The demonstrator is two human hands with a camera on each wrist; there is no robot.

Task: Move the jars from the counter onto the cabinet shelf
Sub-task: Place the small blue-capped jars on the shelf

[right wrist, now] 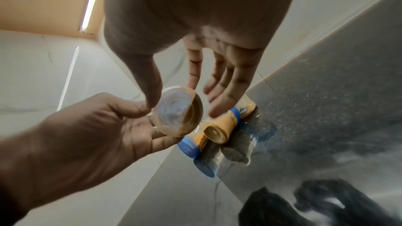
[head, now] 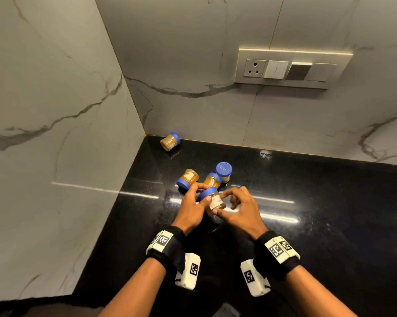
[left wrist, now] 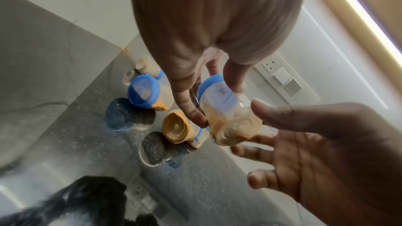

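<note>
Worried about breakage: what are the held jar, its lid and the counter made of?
Jar: clear plastic or glass; contents show through. Lid: blue, smooth, likely plastic. Counter: polished black speckled stone, apparently; mirror-like reflections.

Blue-lidded amber jars on glossy black counter, grey-veined white walls.
</note>
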